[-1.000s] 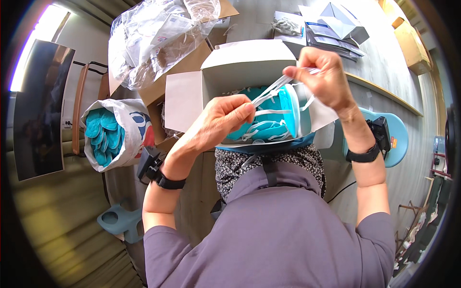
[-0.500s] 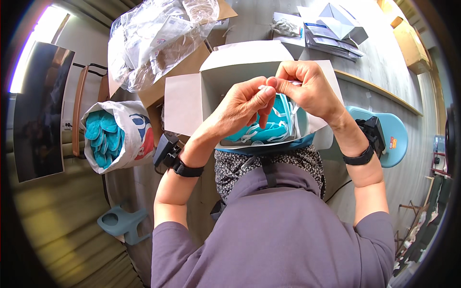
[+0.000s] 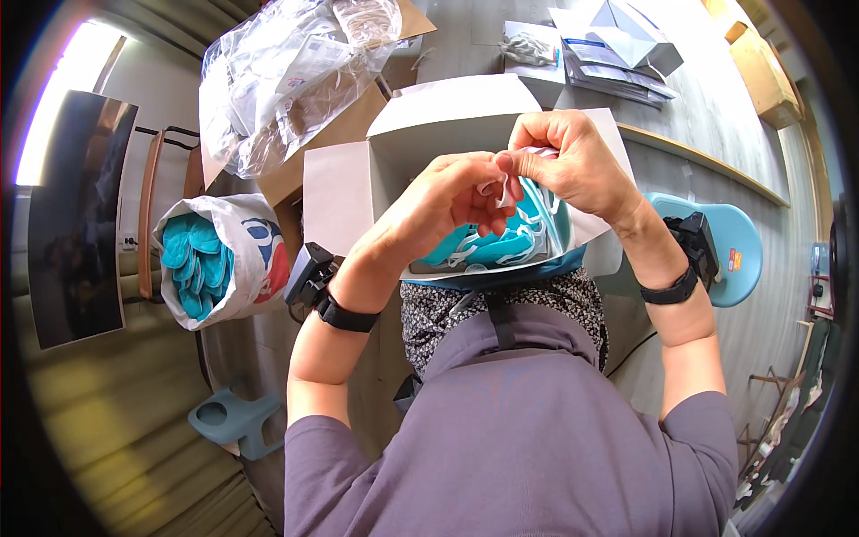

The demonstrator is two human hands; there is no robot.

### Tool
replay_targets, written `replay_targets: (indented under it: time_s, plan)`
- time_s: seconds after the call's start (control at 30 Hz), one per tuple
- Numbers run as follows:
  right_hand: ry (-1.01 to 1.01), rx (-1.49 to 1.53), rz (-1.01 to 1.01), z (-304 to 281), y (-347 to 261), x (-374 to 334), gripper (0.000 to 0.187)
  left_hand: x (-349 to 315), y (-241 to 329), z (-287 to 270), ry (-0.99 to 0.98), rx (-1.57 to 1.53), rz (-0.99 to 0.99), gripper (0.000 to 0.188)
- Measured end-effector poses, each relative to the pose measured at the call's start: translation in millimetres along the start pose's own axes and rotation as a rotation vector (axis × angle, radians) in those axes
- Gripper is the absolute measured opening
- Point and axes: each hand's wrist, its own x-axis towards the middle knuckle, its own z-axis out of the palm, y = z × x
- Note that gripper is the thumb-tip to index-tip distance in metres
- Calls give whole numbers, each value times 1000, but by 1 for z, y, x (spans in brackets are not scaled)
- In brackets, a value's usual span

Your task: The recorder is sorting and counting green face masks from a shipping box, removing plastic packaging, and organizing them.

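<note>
My left hand and my right hand meet above an open white cardboard box. Between them is a thin white strap, its end hanging over the curled fingers of my left hand. My right thumb and forefinger are pinched together on the strap, their tips touching my left hand. Below, inside the box, lie several teal fabric pieces with white straps. My hands partly cover them, and what the held strap joins to is hidden.
On the left stands a white bag filled with teal padded pieces. Clear plastic wrapping tops a brown carton behind the box. Blue stools stand right and lower left. Flattened cartons lie at the back right.
My left fingers have loosened from a tight pinch, and more of the white strap now shows hanging from them. My right hand has stayed nearly in place, still pinched.
</note>
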Motion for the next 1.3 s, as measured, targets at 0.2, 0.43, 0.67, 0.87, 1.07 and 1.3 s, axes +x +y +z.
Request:
replay_targets:
  time_s: [0.2,0.43,0.67,0.87,1.07,1.3]
  plan:
    - [46,-223,-79,-3,5,0,22,4,-3,5,119,300,77,44]
    - [195,-478,-163,-23,-3,-8,13,-10,-3,5,209,446,93,41]
    - [290,-448,-248,-46,13,-12,12,-40,-1,0,255,552,30,44]
    - [489,-674,-125,-117,27,-30,18,-61,6,-17,263,711,19,42]
    - [131,-384,-96,-36,9,-10,24,-15,4,-27,288,463,4,30]
    - [138,111,13,-25,30,-11,31,16,-17,-43,473,765,210,37]
